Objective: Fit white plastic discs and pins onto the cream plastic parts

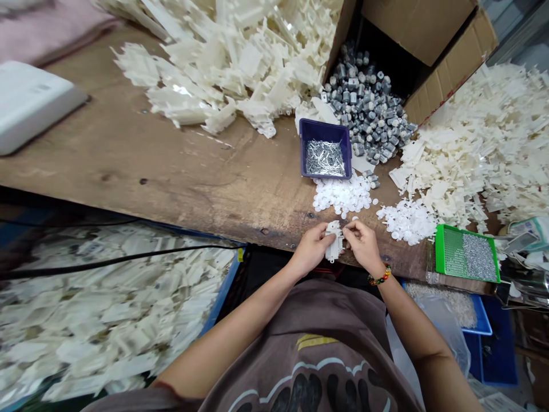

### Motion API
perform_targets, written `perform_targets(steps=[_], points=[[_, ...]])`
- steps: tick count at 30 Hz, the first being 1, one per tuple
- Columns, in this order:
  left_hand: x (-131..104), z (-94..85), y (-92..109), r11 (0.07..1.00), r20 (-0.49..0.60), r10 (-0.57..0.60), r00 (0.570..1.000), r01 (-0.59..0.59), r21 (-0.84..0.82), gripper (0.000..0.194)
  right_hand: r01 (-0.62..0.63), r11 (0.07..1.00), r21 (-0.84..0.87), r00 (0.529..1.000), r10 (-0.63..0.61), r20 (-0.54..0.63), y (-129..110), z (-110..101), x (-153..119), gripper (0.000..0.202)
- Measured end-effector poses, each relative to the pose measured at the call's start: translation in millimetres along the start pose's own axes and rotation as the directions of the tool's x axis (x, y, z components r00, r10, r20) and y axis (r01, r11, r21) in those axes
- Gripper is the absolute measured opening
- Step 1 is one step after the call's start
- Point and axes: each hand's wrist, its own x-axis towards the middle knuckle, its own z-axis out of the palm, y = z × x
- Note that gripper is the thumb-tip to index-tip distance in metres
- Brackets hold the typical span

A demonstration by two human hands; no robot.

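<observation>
My left hand [314, 246] grips a small white plastic housing [333, 243] by its left side, over the front edge of the wooden bench. At the housing's right edge is my right hand [361, 243], thumb and fingertips pinched together. Whatever those fingertips hold is too small to name. Just beyond the hands lies a heap of small white plastic discs [341, 194], with a second heap of discs [409, 220] to the right. Behind the first heap stands a dark purple tray [305, 150] with thin metal pins [326, 158] in it.
Grey cylindrical parts [364, 103] spill from a cardboard box [450, 74]. White plastic parts pile up at the back [240, 68] and right [484, 149]. A green tray [440, 252] holds tiny metal pieces. A white box-shaped object [38, 106] sits at left; a cable [128, 260] crosses below.
</observation>
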Motion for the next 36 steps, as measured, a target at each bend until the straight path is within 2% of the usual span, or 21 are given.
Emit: perform_targets(steps=[4,6,10,13,17,21,23,26,28,30,31,33,35,36], points=[[1.1,-0.8,-2.3,0.998,-0.03,0.039,0.999,-0.038,0.049,0.022,0.094,0.979,-0.183,0.992,-0.107,-0.064,-2.8,2.5,-2.3,0.016],[1.2,-0.7,-2.6,0.998,-0.034,0.045,0.998,-0.043,0.05,0.022,0.093,0.978,-0.188,0.991,-0.109,-0.078,-2.6,3.5,-3.2,0.015],[0.7,0.3,-1.6,1.0,-0.019,0.017,1.0,-0.017,0.019,0.025,0.025,0.994,-0.102,0.997,-0.032,-0.07,-0.7,4.2,-2.8,0.014],[0.2,0.8,-1.4,0.999,-0.024,0.035,0.999,-0.034,0.028,0.024,0.073,0.978,-0.197,0.994,-0.087,-0.063,-2.7,4.8,-2.8,0.014],[-0.6,0.5,-2.2,0.995,-0.032,0.097,0.995,-0.095,0.041,0.021,0.211,0.872,-0.441,0.973,-0.23,0.01,-8.8,3.6,-6.1,0.017],[-1.9,-0.7,-1.1,0.999,-0.031,0.03,0.999,-0.031,-0.013,0.023,0.2,0.896,-0.396,0.979,-0.166,0.118,-12.6,-5.9,-1.7,0.021],[-2.7,-1.2,-0.1,0.998,-0.011,-0.023,1.0,0.022,-0.054,0.026,0.187,0.905,-0.383,0.981,-0.153,0.118,-14.6,-10.1,7.4,0.026],[-4.0,-1.0,0.2,0.997,-0.028,-0.032,0.999,0.03,-0.07,0.029,0.211,0.802,-0.559,0.975,-0.217,0.058,-19.1,-8.6,25.6,0.021],[-4.5,-0.2,-0.2,0.997,-0.056,-0.023,0.998,0.019,-0.068,0.031,0.228,0.692,-0.685,0.969,-0.229,0.091,-22.5,-4.2,35.8,0.013],[-4.9,0.7,-0.4,0.997,-0.071,-0.021,0.997,0.016,-0.075,0.033,0.238,0.647,-0.724,0.968,-0.217,0.124,-25.0,-1.7,41.1,0.012],[-5.0,1.2,-0.2,0.996,-0.074,-0.021,0.997,0.015,-0.083,0.034,0.239,0.671,-0.702,0.968,-0.221,0.119,-25.5,-2.1,41.6,0.014],[-5.2,1.8,0.8,0.994,-0.072,-0.025,0.997,0.017,-0.106,0.033,0.218,0.803,-0.555,0.974,-0.213,0.075,-24.7,-6.0,38.2,0.017],[-5.4,2.2,2.2,0.991,-0.061,-0.033,0.998,0.025,-0.13,0.032,0.135,0.947,-0.293,0.99,-0.119,0.069,-21.8,-11.2,30.8,0.021],[-5.5,2.3,2.8,0.99,-0.055,-0.038,0.998,0.03,-0.137,0.032,0.073,0.984,-0.161,0.993,-0.057,0.104,-19.7,-13.0,26.4,0.023]])
